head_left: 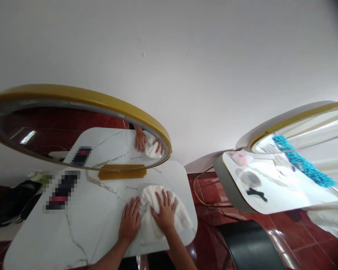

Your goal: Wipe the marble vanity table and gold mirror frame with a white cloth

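A crumpled white cloth (183, 215) lies on the right part of a white marble-patterned table (101, 213). My right hand (165, 212) rests on top of this cloth, its fingers spread over the folds. Just left of it, my left hand (130, 217) lies palm down on the tabletop with fingers stretched out, beside the cloth's left edge. Both hands and the cloth also appear in the gold-framed mirror (101, 101) behind the table.
A gold base piece (122, 173) stands under the mirror. At the left lies a dark, pixelated item (63, 190). To the right, a second white table (270, 202) bears a black bow-shaped item (257, 194), near a blue fluffy duster (307, 163) and a black chair (252, 243).
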